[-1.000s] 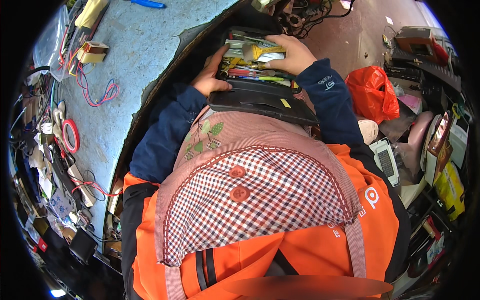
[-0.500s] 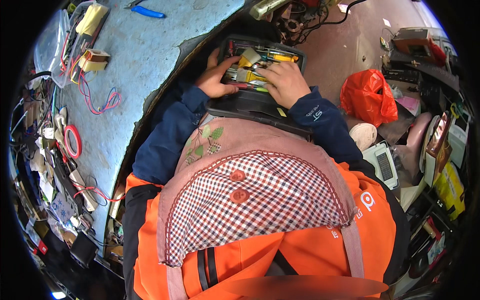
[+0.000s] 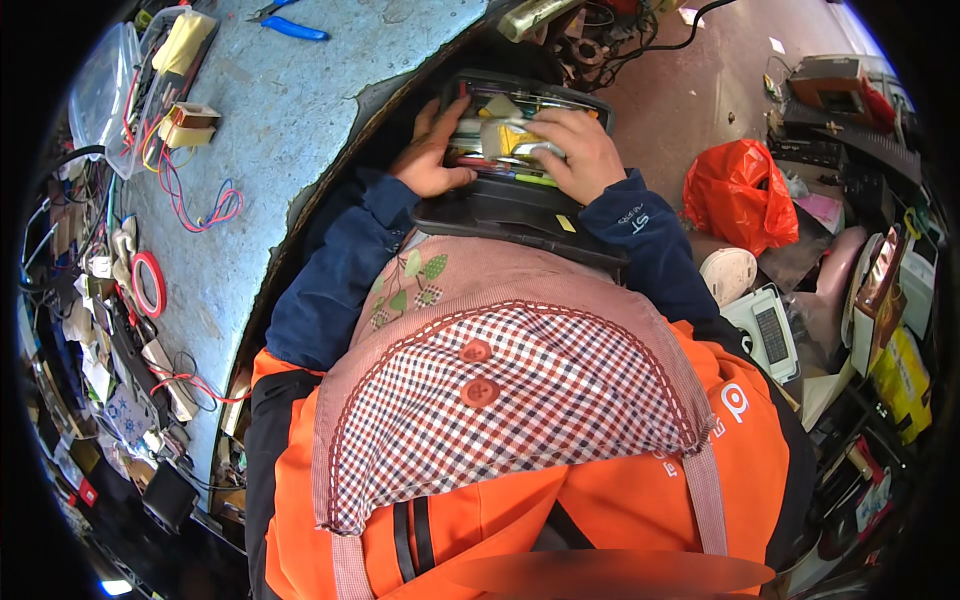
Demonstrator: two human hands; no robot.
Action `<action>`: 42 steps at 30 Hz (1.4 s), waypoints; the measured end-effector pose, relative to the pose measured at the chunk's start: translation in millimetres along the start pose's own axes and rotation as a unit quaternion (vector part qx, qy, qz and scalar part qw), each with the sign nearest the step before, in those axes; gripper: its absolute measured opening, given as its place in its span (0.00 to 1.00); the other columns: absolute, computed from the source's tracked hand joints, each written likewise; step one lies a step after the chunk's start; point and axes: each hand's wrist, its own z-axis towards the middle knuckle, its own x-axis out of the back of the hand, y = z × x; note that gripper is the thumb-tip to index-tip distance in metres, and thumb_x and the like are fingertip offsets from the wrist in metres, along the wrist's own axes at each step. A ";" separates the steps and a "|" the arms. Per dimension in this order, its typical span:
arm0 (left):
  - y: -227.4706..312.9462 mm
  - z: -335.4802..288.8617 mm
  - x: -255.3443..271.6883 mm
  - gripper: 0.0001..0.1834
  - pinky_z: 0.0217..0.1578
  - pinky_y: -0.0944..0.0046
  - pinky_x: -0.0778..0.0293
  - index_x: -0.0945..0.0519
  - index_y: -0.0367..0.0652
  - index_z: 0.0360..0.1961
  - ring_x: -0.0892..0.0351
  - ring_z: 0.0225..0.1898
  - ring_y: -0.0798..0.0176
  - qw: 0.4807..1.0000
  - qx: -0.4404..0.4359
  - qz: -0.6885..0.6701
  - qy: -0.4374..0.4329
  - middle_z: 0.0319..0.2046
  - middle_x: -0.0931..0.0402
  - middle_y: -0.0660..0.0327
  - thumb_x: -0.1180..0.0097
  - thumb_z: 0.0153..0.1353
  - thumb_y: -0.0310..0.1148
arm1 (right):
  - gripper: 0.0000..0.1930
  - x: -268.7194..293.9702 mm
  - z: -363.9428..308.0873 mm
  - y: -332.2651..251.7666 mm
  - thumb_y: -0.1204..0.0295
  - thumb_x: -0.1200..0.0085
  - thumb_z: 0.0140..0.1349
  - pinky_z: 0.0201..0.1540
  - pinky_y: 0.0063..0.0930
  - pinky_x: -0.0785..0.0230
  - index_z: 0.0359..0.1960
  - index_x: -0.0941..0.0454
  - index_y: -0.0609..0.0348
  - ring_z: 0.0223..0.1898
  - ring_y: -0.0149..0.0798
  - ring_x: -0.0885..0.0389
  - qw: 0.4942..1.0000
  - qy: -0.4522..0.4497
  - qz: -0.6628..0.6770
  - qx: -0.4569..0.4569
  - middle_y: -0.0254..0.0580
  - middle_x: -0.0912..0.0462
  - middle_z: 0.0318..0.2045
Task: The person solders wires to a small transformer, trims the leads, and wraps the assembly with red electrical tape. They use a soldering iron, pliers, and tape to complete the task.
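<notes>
A black toolbox (image 3: 500, 208) with its lid down toward my apron lies open in front of me, full of pens, small tools and packets. My left hand (image 3: 432, 160) rests at the box's left end, thumb and fingers spread apart. My right hand (image 3: 580, 152) reaches in from the right, its fingers closed on a silver-and-yellow item (image 3: 508, 140) just above the contents. The item's exact kind is unclear, as my fingers cover its right end. A lime-green pen-like stick (image 3: 535, 180) lies along the box's near edge.
At left is a blue worktop (image 3: 290, 110) with blue-handled pliers (image 3: 295, 28), red tape (image 3: 148, 284) and a clear container (image 3: 105, 95). To the right sit a red plastic bag (image 3: 740, 195), a white keypad device (image 3: 768, 332) and piled clutter. Cables and parts lie beyond the box.
My right hand has taken hold of the silver-and-yellow item and lifted it slightly. My left hand's fingers have drawn back from the contents toward the box's left end.
</notes>
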 end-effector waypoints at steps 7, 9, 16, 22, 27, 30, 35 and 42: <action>-12.8 -0.1 -3.0 0.61 0.78 0.45 0.42 0.45 0.51 0.84 0.54 0.82 0.24 1.000 -0.004 0.013 0.012 0.80 0.59 0.25 0.22 0.53 0.38 | 0.16 2.5 -0.4 -4.2 0.66 0.30 0.63 0.61 0.45 0.28 0.52 0.12 0.57 0.57 0.51 0.19 1.000 0.024 0.002 0.003 0.43 0.14 0.54; -14.1 0.2 -4.0 0.61 0.78 0.46 0.41 0.45 0.50 0.84 0.53 0.82 0.25 1.000 -0.002 0.015 0.013 0.80 0.59 0.25 0.21 0.53 0.40 | 0.18 0.3 0.0 2.9 0.63 0.30 0.64 0.61 0.45 0.28 0.52 0.12 0.57 0.57 0.51 0.19 0.995 0.065 -0.046 -0.052 0.44 0.14 0.54; -8.5 3.4 -1.9 0.63 0.76 0.46 0.38 0.47 0.50 0.85 0.47 0.80 0.25 1.000 0.018 0.008 0.014 0.80 0.58 0.25 0.20 0.54 0.44 | 0.22 -10.8 3.2 12.8 0.58 0.31 0.65 0.62 0.46 0.30 0.55 0.12 0.58 0.58 0.52 0.20 0.985 0.041 -0.110 -0.123 0.45 0.15 0.56; -20.4 2.7 -23.8 0.61 0.78 0.45 0.42 0.47 0.38 0.83 0.44 0.80 0.35 0.997 0.034 -0.054 0.038 0.79 0.47 0.34 0.21 0.56 0.44 | 0.24 -7.5 11.4 1.8 0.59 0.32 0.65 0.59 0.49 0.29 0.59 0.15 0.58 0.55 0.55 0.20 0.984 -0.007 -0.139 -0.115 0.49 0.17 0.53; -21.0 26.0 -40.4 0.64 0.83 0.49 0.57 0.54 0.33 0.85 0.56 0.85 0.41 0.992 0.022 -0.039 0.120 0.83 0.52 0.38 0.25 0.59 0.43 | 0.32 15.5 -9.4 6.4 0.60 0.29 0.58 0.71 0.54 0.36 0.64 0.19 0.61 0.64 0.63 0.24 0.998 0.062 -0.012 -0.024 0.58 0.21 0.62; -51.3 38.9 -57.9 0.62 0.82 0.53 0.59 0.55 0.34 0.85 0.60 0.86 0.44 0.984 -0.025 -0.028 0.175 0.84 0.55 0.39 0.27 0.62 0.47 | 0.36 35.8 -34.0 11.0 0.61 0.28 0.54 0.72 0.53 0.36 0.65 0.20 0.62 0.66 0.64 0.26 0.994 -0.046 0.093 0.015 0.56 0.21 0.64; -65.8 51.6 -69.8 0.49 0.72 0.53 0.35 0.40 0.35 0.80 0.30 0.72 0.44 0.940 0.026 -0.274 0.200 0.71 0.31 0.42 0.29 0.67 0.47 | 0.35 19.7 -87.2 -6.5 0.44 0.51 0.80 0.76 0.51 0.38 0.70 0.29 0.65 0.69 0.49 0.26 0.691 0.252 0.606 -0.303 0.52 0.24 0.69; -48.4 61.2 -54.7 0.37 0.66 0.57 0.26 0.26 0.37 0.72 0.19 0.62 0.54 0.902 0.140 -0.386 0.135 0.61 0.19 0.49 0.31 0.66 0.42 | 0.35 -3.3 -99.5 -17.6 0.69 0.45 0.79 0.75 0.46 0.37 0.81 0.44 0.65 0.71 0.51 0.28 0.845 0.263 0.385 -0.261 0.60 0.32 0.74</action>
